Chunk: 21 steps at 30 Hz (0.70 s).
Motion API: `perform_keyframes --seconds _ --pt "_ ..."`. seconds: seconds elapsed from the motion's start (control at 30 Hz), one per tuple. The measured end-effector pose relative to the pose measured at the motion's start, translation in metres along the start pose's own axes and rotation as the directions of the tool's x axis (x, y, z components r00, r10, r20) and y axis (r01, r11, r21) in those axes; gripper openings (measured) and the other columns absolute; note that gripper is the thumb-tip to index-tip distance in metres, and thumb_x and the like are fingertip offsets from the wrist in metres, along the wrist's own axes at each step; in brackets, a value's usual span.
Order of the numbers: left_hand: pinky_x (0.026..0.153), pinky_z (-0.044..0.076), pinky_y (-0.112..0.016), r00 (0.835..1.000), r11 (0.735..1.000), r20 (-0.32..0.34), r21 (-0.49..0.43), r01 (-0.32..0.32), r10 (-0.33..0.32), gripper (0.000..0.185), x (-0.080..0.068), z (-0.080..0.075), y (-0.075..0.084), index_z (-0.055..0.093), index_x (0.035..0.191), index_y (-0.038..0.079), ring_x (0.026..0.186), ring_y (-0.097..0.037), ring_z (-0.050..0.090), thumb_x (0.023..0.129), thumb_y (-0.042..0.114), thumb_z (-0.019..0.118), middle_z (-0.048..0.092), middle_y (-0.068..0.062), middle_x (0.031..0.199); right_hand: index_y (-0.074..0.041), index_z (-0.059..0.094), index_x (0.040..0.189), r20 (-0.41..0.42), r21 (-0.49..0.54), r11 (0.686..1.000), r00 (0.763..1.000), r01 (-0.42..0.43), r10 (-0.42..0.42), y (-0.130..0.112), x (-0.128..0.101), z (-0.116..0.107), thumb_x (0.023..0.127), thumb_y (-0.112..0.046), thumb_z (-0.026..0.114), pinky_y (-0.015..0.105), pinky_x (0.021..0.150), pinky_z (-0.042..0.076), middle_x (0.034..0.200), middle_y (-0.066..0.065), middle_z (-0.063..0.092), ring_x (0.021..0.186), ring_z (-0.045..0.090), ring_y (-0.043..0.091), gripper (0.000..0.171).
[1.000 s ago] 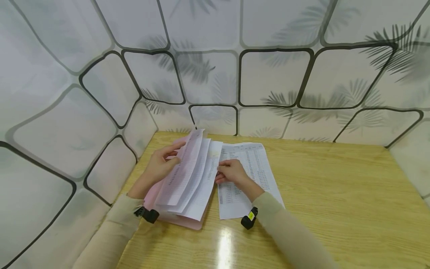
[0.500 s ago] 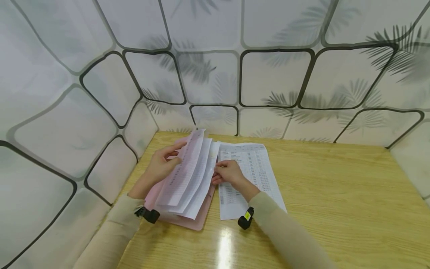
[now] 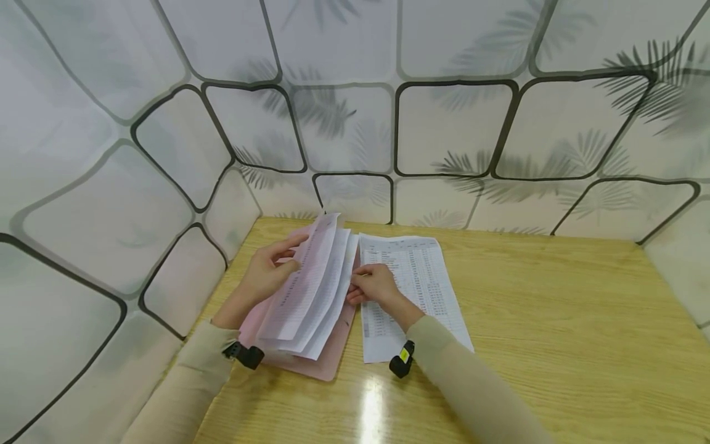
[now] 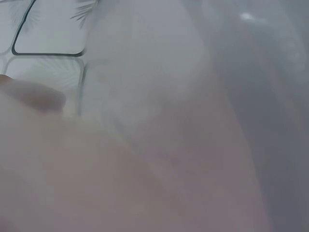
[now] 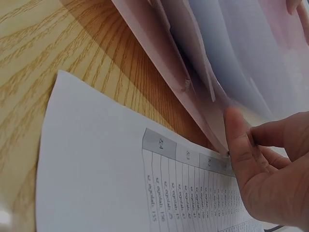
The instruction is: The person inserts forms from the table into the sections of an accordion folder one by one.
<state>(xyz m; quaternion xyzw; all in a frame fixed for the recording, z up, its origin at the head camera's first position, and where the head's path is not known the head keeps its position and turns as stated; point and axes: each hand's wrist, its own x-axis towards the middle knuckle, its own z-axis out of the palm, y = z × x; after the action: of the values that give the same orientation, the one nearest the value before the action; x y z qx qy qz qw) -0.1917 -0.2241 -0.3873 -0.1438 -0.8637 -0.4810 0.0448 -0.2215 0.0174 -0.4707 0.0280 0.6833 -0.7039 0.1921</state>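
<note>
Head view — right hand [image 3: 373, 285] pinches raised sheets' [image 3: 310, 283] edge.

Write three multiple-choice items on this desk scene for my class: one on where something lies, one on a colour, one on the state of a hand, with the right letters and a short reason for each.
1. Where does the single printed sheet lie?
A. flat on the wooden table, on the right of the folder
B. inside the folder
C. pinned to the wall

2. What colour is the folder under the raised pages?
A. blue
B. pink
C. black

3. What is the left hand doing?
A. lying flat on bare wood
B. hanging off the table edge
C. holding the fanned pages up

Answers:
1 A, the sheet rests flat on the wood beside the folder's right edge.
2 B, its pink cover shows below the pages.
3 C, its fingers are behind the lifted pages, thumb in front, while the right hand touches their right-hand edge.
</note>
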Motion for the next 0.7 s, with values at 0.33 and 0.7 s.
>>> perform_keyframes --seconds 0.33,0.7 --pt "0.097 0.057 -0.054 1.000 1.000 0.000 0.008 0.005 -0.005 0.055 -0.0005 -0.0005 0.0012 0.063 0.147 0.006 0.128 -0.050 0.062 0.093 -0.005 0.060 0.060 -0.018 0.152 0.013 0.069 0.108 -0.039 -0.071 0.997 0.999 0.018 -0.021 0.0039 0.0043 0.0057 0.098 -0.003 0.061 0.029 0.053 0.060 0.066 0.008 0.069 0.048 0.066 0.011 0.021" --pt "0.096 0.057 -0.039 1.000 1.000 -0.010 -0.015 0.004 -0.004 0.056 -0.0004 -0.0020 0.0035 0.064 0.146 0.007 0.128 -0.050 0.062 0.091 -0.006 0.060 0.062 -0.019 0.149 0.011 0.073 0.114 -0.087 -0.242 0.970 0.996 0.014 -0.036 0.0003 0.0023 0.0102 0.095 -0.007 0.062 0.020 0.043 0.049 0.060 0.001 0.060 0.041 0.056 0.006 0.029"
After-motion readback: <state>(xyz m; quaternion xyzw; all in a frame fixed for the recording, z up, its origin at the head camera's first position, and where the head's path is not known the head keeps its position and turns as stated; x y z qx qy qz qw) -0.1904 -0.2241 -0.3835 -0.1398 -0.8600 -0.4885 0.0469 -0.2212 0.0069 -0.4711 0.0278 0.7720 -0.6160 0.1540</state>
